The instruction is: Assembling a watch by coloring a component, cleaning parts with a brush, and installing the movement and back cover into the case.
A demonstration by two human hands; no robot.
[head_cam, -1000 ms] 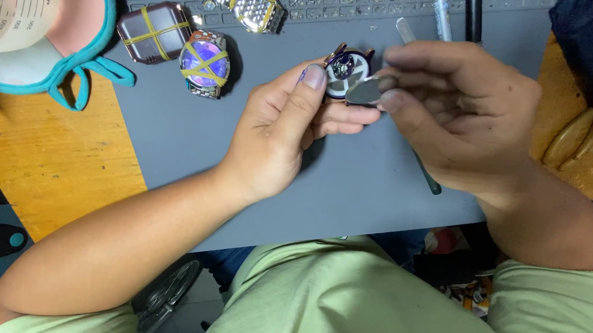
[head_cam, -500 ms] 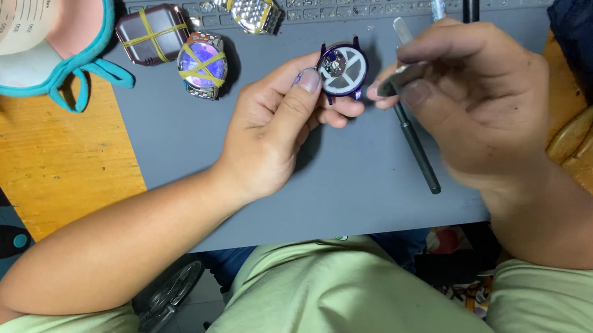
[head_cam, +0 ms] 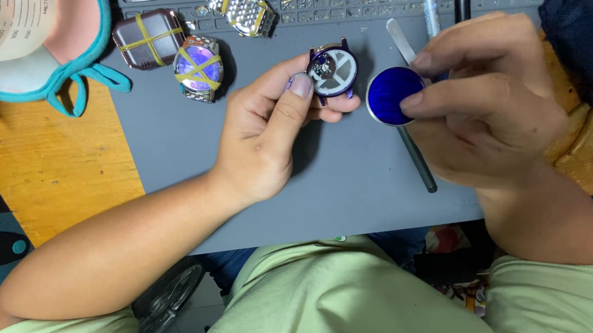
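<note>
Both forearms are bare from the elbow down to the left hand (head_cam: pixel 260 140) and the right hand (head_cam: pixel 492 106), with no watch, ring, bracelet or glove on either. The fingernails are cut short and unpainted; the left thumbnail shows plainly, rounded and pale. The person wears a light green short-sleeved top of soft, plain cloth (no pattern shows on it), whose sleeves end near the elbows and appear at the lower left and lower right corners. The same green cloth covers the belly in loose folds along the bottom edge. A small dark green mark sits on its upper hem.
</note>
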